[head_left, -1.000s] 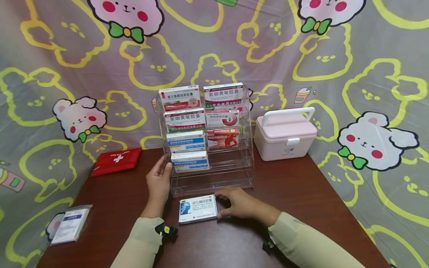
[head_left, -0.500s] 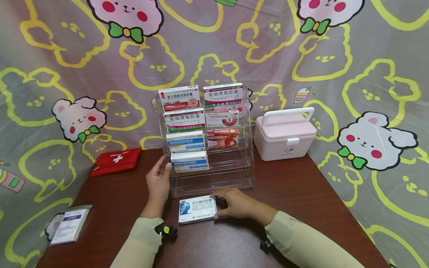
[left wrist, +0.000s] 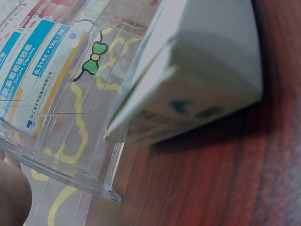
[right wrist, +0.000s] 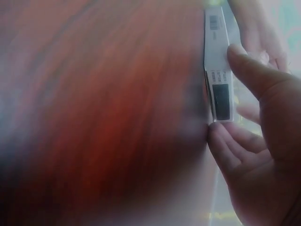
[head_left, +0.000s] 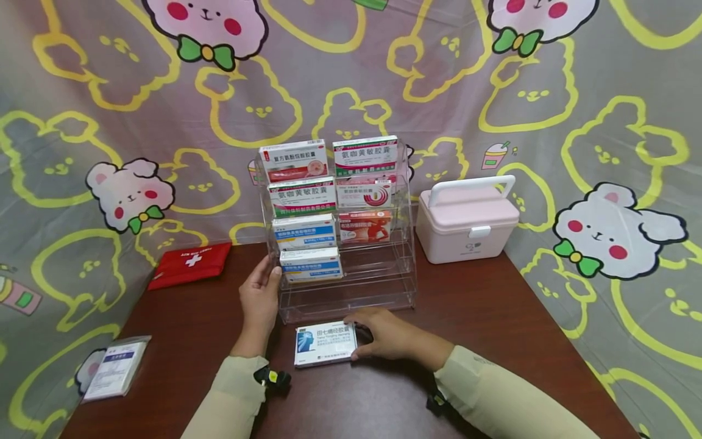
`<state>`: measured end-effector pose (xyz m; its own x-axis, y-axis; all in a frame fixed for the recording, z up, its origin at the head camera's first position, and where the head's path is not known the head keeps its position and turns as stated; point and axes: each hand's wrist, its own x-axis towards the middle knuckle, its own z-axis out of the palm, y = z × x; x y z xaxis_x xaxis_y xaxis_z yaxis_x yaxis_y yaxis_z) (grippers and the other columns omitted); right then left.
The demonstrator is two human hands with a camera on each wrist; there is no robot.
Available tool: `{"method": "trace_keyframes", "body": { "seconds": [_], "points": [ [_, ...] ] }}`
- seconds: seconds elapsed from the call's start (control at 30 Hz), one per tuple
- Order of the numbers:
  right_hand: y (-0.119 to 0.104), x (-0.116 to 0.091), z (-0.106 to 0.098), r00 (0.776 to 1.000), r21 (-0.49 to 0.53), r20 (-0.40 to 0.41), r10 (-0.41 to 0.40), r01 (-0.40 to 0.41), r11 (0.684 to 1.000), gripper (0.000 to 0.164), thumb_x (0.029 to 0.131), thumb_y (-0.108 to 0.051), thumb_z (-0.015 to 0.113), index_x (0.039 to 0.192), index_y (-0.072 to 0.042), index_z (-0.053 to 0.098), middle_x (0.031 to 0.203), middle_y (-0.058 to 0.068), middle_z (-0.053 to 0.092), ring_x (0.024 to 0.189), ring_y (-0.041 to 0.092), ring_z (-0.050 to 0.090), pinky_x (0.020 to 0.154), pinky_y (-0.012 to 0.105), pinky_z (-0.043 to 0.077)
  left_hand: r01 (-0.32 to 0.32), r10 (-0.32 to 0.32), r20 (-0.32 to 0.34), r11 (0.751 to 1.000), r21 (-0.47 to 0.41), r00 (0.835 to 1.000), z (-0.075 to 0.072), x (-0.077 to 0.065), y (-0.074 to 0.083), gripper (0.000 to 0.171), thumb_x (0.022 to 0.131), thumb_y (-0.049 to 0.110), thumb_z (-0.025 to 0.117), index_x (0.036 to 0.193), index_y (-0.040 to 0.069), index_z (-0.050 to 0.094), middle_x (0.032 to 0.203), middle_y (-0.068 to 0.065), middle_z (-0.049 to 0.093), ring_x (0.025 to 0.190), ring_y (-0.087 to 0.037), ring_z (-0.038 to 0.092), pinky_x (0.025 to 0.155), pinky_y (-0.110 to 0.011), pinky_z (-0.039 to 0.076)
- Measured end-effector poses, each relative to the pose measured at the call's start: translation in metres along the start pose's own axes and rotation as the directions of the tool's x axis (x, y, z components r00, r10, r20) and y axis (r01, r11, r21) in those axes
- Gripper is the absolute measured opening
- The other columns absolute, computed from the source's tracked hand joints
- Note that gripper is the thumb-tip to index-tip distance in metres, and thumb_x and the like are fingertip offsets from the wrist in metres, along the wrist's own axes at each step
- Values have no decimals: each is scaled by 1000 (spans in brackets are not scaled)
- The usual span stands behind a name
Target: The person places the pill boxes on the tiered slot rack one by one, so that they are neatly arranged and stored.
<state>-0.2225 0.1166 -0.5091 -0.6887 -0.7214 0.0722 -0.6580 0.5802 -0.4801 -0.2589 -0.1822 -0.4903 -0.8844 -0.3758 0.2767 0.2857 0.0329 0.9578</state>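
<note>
A white and blue medicine box lies on the table in front of the clear acrylic display rack. My right hand holds this box by its right end, thumb on the near corner and fingers on the far one. In the right wrist view the thumb and fingers meet the box's edges. My left hand grips the rack's lower left side, next to a blue and white capsule box. The left wrist view shows the held box's end close up, and only a bit of the left hand.
Several medicine boxes fill the rack's upper tiers, among them a red one. A pink lidded case stands right of the rack. Left are a red first-aid pouch and a bagged white packet. A patterned curtain surrounds the table.
My right hand first shifts slightly left along the box's end. Since then the box has slid a little to the right. The left hand stays at the rack.
</note>
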Motion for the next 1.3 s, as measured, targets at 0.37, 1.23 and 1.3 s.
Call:
{"method": "trace_keyframes", "body": {
  "seconds": [0.37, 1.23, 1.3],
  "points": [
    [9, -24, -9, 995, 42, -60, 82, -79, 996, 90, 74, -43, 102, 151, -16, 64, 134, 0, 64, 119, 18, 67, 105, 39, 60, -19, 18, -20, 997, -72, 1000, 2, 2, -2, 46, 103, -1, 72, 149, -4, 64, 154, -25, 61, 132, -6, 65, 105, -12, 53],
    [23, -46, -25, 921, 261, -387, 53, 54, 964, 14, 93, -8, 86, 105, -14, 80, 105, -1, 80, 96, 10, 77, 86, 34, 67, 11, -12, -21, 998, -66, 1000, 1, 2, -2, 46, 104, 1, 71, 150, -4, 62, 154, -24, 61, 130, -3, 66, 105, -12, 53],
    [24, -47, -27, 922, 287, -378, 81, 34, 957, 14, 93, -7, 87, 104, -14, 81, 105, 0, 80, 97, 10, 77, 87, 33, 67, 17, -18, -22, 998, -66, 1000, 1, 2, -2, 47, 104, 1, 71, 150, -3, 63, 154, -24, 61, 130, -4, 66, 105, -12, 52]
  ]
}}
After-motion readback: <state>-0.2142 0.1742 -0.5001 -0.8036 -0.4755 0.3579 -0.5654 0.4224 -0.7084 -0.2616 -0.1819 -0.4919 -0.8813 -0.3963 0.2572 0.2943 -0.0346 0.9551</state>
